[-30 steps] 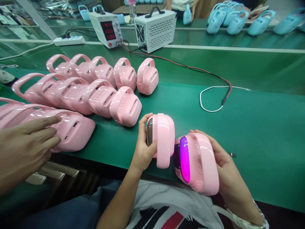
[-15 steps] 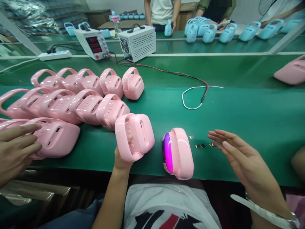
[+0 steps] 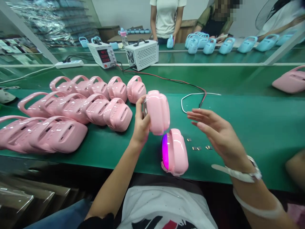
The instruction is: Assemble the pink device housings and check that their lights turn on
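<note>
My left hand point(image 3: 142, 124) grips a pink portable speaker point(image 3: 157, 113) by its side, holding it raised and turned above the bench. Below it a second pink speaker point(image 3: 178, 152) stands on the green surface, its front glowing purple. My right hand point(image 3: 212, 130) is in the air to the right, fingers stretched and apart, touching nothing. Under and left of that hand lie several small black memory cards point(image 3: 196, 148) with gold contacts. Left of my left hand, rows of pink speakers point(image 3: 118, 114) stand close together, their handles up.
A power supply point(image 3: 102, 54) with red digits and a grey metal box point(image 3: 143, 54) stand at the back. A red-black cable ends in a white loop point(image 3: 182, 105). Another pink speaker point(image 3: 289, 81) sits far right. Across the bench, people are near blue speakers point(image 3: 226, 46).
My left hand has lifted the speaker up and right and turned it. My right hand has moved up and left. Another person's hand at the left has gone from view.
</note>
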`<state>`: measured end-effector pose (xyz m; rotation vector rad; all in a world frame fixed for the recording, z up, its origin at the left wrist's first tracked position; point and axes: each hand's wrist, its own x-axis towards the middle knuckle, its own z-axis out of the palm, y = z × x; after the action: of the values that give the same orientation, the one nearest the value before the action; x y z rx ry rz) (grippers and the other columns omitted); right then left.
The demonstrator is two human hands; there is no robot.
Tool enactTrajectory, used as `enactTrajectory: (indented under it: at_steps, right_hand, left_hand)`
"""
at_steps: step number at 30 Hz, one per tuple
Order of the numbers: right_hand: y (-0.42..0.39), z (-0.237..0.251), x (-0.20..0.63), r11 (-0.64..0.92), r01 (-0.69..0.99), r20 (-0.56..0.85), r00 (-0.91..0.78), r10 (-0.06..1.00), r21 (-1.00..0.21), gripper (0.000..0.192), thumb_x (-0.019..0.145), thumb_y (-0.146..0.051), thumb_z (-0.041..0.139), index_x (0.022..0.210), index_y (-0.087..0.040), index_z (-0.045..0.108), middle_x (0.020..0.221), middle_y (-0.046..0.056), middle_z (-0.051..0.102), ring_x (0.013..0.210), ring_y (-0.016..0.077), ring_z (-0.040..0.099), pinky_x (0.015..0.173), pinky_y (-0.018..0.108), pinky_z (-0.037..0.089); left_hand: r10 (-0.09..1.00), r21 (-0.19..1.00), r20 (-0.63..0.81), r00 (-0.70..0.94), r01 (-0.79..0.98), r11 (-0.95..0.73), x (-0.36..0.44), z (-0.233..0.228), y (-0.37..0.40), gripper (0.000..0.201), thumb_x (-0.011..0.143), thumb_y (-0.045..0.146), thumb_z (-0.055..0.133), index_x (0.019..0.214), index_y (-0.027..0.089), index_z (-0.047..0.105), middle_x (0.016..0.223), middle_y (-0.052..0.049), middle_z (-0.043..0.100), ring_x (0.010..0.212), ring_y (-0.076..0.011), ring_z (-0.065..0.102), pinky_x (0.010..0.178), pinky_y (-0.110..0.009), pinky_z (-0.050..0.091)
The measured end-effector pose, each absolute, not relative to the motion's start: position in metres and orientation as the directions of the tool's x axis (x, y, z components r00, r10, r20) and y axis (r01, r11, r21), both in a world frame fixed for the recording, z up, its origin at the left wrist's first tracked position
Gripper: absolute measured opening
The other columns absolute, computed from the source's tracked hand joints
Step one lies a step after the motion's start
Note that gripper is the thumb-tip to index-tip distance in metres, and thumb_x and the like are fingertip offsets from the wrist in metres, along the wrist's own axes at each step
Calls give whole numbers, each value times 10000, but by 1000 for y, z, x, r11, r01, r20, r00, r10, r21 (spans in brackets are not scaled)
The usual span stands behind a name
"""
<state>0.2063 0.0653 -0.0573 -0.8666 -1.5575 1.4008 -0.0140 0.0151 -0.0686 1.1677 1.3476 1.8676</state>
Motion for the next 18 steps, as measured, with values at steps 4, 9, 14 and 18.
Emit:
enactTrajectory:
  at_steps: [4, 9, 14, 18]
  right_hand:
    - [102, -59, 167, -108, -241, 17, -465, 885, -964, 566, 769, -479, 807, 1287, -329, 638, 1308, 26, 708, 1162, 227, 691, 1044, 417, 526]
    - [112, -76, 155, -177, -302, 5, -515, 857, -937, 634, 803, -633, 699, 1319, -270, 638, 1298, 64, 717, 1147, 278, 703, 942, 421, 599]
    - [108, -91, 168, -165, -323, 19, -498, 867, -932, 595, 854, -587, 681, 1374, -311, 594, 1286, 48, 727, 1140, 269, 714, 939, 418, 607]
    - [104, -99, 171, -221, -343, -24, -495, 869, -913, 583, 885, -510, 694, 1420, -337, 540, 1413, 26, 656, 1218, 239, 676, 950, 371, 601]
  left_hand:
    - [840, 926, 369, -398, 80, -369, 5, -61, 51, 652, 666, 394, 700, 1243, 193, 474, 1295, -95, 557, 1196, -259, 548, 1082, -372, 415]
    - [898, 959, 282, -338, 94, -266, 25, -67, 68, 683, 678, 370, 715, 1300, 226, 471, 1152, -43, 613, 956, -212, 607, 926, -350, 486]
    - [931, 968, 251, -266, 94, -234, 29, -70, 64, 686, 653, 317, 702, 1298, 246, 482, 1065, -6, 616, 859, -179, 577, 841, -317, 488]
    - [948, 976, 220, -229, 58, -212, 23, -72, 58, 701, 665, 302, 696, 1324, 239, 467, 993, 3, 598, 790, -158, 539, 781, -291, 472]
